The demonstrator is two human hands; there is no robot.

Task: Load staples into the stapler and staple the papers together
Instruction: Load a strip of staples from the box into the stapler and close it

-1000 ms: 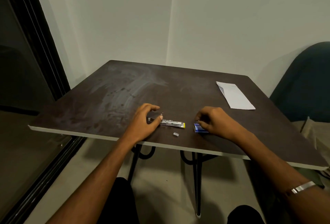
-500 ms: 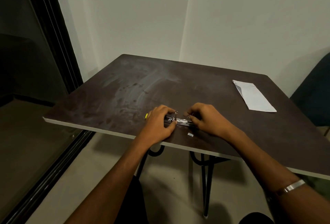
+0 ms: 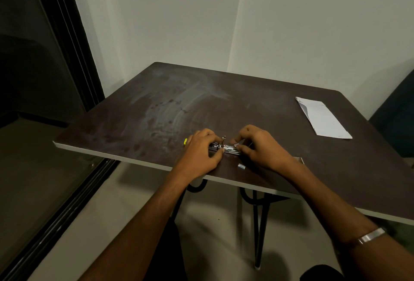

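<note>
At the dark table's near edge, the left hand curls over the opened metal stapler; the right hand pinches a small silvery staple strip above it.

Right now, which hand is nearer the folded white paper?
Right. The right hand is at the stapler, with the folded white paper farther back on its right; the left hand is beyond it.

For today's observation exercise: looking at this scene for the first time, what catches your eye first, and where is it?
First, the left hand and right hand, together at the near edge of the dark table, working on a small metal stapler between them. Next, the white folded papers lying alone at the far right. A small loose staple strip lies near the right wrist.
</note>
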